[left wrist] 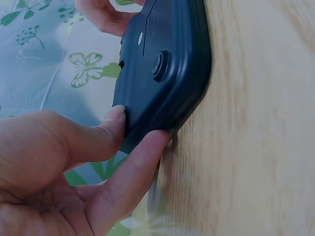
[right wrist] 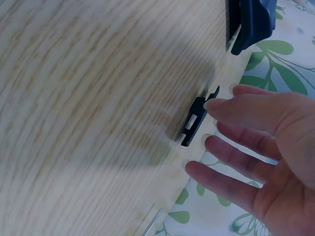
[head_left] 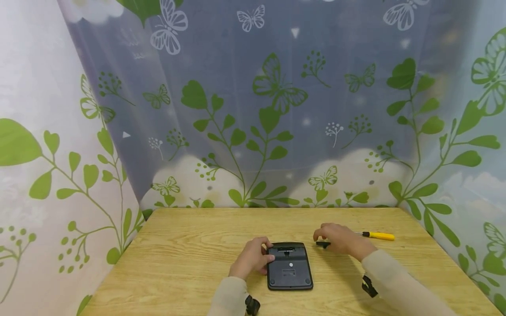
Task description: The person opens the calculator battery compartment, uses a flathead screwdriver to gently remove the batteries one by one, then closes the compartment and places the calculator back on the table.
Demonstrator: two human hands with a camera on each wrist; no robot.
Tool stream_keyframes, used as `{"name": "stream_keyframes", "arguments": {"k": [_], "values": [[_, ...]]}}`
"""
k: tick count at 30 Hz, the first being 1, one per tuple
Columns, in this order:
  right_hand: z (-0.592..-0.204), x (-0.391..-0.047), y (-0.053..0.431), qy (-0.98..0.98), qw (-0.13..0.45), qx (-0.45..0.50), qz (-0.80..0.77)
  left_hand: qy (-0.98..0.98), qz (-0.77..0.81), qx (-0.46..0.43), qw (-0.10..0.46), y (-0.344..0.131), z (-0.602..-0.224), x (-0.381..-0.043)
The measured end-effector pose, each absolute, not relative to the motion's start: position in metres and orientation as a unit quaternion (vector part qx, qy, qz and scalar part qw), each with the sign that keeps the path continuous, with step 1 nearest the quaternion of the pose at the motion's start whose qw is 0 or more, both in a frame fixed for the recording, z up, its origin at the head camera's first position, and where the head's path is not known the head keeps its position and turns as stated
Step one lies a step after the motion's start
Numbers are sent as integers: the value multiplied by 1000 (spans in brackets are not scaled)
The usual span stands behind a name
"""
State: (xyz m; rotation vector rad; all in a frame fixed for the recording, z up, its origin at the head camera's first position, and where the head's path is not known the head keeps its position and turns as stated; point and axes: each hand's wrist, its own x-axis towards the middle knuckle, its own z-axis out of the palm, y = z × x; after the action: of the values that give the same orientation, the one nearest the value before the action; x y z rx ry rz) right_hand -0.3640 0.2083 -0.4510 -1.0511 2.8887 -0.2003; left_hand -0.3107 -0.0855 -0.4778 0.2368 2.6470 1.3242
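Note:
A black calculator (head_left: 290,273) lies face down on the wooden table, an open battery compartment (head_left: 286,251) near its far edge. My left hand (head_left: 250,259) grips its left side; in the left wrist view the thumb (left wrist: 117,117) presses the back and a finger (left wrist: 147,152) meets the lower edge. To the right, a small black battery cover (head_left: 323,244) lies on the table. My right hand (head_left: 339,239) hovers at this cover, fingers spread and slightly bent. In the right wrist view the thumb (right wrist: 221,108) overlaps the cover (right wrist: 194,120); whether it touches is unclear.
Beyond the right hand lies a screwdriver with a yellow handle (head_left: 381,236), its shaft partly hidden by the hand. Patterned curtains (head_left: 237,109) hang behind the table (head_left: 178,263) and at both sides.

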Motion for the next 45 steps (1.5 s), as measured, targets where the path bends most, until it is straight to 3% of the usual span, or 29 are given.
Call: {"name": "stream_keyframes", "arguments": {"k": [14, 23, 45], "values": [[-462, -367, 209, 919, -1, -389, -66, 888, 446, 78, 84, -84, -477, -309], [-462, -367, 204, 925, 13, -375, -56, 888, 446, 77, 86, -85, -477, -309], [-422, -349, 156, 908, 18, -413, -63, 886, 448, 78, 88, -86, -476, -310]]}}
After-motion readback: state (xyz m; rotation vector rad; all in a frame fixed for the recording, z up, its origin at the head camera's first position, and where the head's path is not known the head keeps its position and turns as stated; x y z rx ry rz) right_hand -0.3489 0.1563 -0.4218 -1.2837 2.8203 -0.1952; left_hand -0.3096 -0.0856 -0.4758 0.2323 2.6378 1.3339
